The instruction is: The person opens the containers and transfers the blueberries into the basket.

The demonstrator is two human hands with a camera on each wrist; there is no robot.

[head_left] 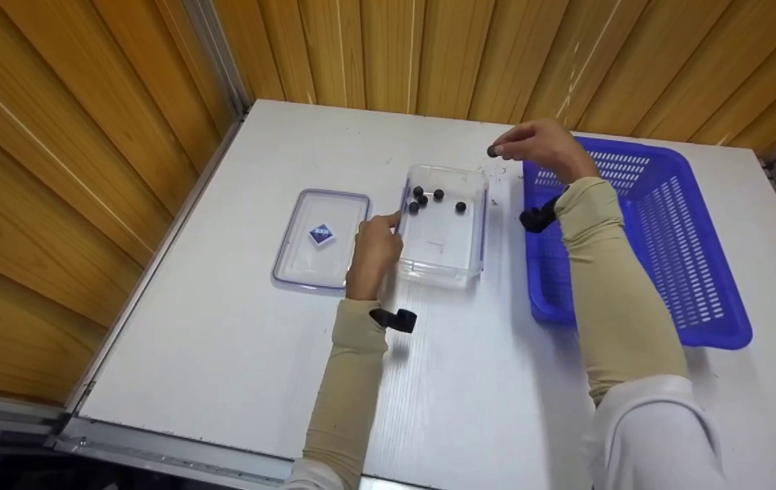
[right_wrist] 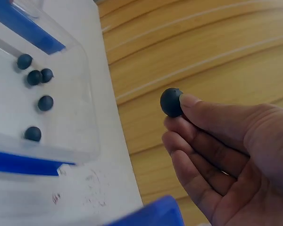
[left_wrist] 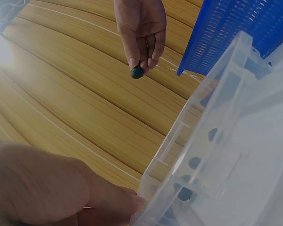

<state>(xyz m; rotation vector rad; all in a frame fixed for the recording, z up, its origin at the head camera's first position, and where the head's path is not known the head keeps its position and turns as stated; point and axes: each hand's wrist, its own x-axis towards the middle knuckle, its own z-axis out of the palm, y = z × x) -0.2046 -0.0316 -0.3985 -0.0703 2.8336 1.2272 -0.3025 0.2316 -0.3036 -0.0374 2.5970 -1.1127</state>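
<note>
1. While the right hand (head_left: 539, 146) hangs above the white worktop (head_left: 224, 327), its thumb and fingers (right_wrist: 198, 110) pinch one small dark round ball (head_left: 491, 151). The ball is in the air, just beyond the far right corner of the clear rectangular plastic container (head_left: 445, 262), and touches nothing but the fingers.

2. The left hand (head_left: 373, 250) rests against the container's left wall, fingers loosely curled at the rim. I cannot tell whether they truly grip it or only press.

3. Five more small dark balls (head_left: 460, 207) lie on the container floor, clustered toward its far end. The near half of the floor is bare.

4. A good placement, as I judge it, brings the ball left and nearer until it is plainly over the container's opening, not over the rim.

5. Lowering it close to the floor before the pinch loosens should keep it from bouncing out or knocking the others about.

6. The left hand is best kept firm on the wall, since the light container could slide.

7. To the left, apart from the container, lies its clear flat lid (head_left: 320, 238) with a small blue label. To the right stands a blue slotted plastic basket (head_left: 694, 272), under the right forearm.
</note>
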